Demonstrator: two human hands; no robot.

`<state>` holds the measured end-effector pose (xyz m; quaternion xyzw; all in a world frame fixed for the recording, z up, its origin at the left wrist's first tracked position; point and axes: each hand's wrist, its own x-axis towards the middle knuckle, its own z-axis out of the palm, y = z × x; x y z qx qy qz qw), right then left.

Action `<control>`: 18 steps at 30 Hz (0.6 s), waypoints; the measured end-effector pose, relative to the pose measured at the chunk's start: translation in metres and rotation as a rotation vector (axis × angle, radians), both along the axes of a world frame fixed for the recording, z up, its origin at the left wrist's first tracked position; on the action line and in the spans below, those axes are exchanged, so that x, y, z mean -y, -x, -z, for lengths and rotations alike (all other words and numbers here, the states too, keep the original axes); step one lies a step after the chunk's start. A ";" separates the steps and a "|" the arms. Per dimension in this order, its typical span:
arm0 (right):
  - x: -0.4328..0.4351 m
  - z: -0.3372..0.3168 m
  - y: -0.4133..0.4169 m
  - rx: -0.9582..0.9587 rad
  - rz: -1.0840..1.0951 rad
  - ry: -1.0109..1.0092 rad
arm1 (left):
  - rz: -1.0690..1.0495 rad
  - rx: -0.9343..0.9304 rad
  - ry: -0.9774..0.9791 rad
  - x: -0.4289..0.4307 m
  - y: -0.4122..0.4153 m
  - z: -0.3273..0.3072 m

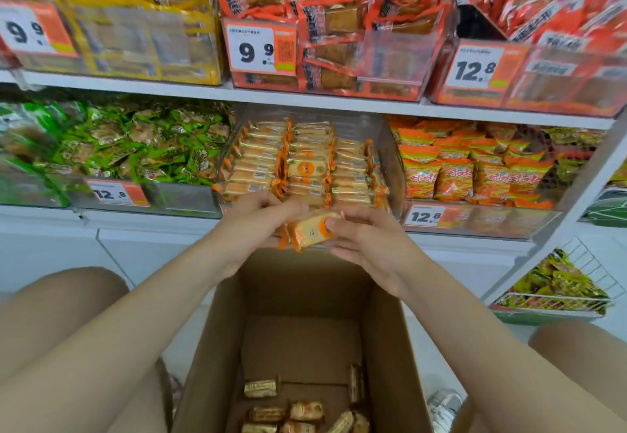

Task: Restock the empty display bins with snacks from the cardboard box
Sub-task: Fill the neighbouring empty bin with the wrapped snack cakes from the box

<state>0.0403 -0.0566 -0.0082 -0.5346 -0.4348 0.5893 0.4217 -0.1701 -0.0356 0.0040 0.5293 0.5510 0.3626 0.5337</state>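
Both hands, left hand (261, 219) and right hand (366, 239), grip a stack of snack packs (310, 230) squared up at the middle bin (390, 161) front, likely so they slot in as neat rows; few left in cardboard box (390, 347).

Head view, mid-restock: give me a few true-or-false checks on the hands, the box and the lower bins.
1. The left hand and right hand together hold orange-wrapped snack packets. True.
2. The cardboard box is completely empty. False: several loose packets lie on its bottom.
3. The middle lower bin holds rows of orange-wrapped packets. True.
4. The bin to its left holds red packets. False: that left bin holds green packets.
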 end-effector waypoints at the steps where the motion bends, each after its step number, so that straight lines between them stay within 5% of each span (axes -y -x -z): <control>1: 0.000 -0.008 0.003 -0.061 0.015 -0.029 | 0.019 -0.047 -0.048 -0.002 0.001 -0.007; 6: 0.007 -0.026 0.021 -0.446 0.109 -0.077 | -0.024 0.069 -0.164 -0.010 -0.003 -0.020; 10: 0.016 -0.014 0.042 -0.466 0.071 -0.088 | -0.058 0.117 -0.300 -0.006 -0.015 -0.013; 13: 0.006 -0.016 0.044 -0.218 0.108 -0.261 | -0.055 -0.078 -0.497 -0.012 -0.013 -0.015; 18: -0.042 -0.025 0.031 0.371 0.168 -0.511 | -0.144 -0.697 -0.852 -0.041 0.016 -0.005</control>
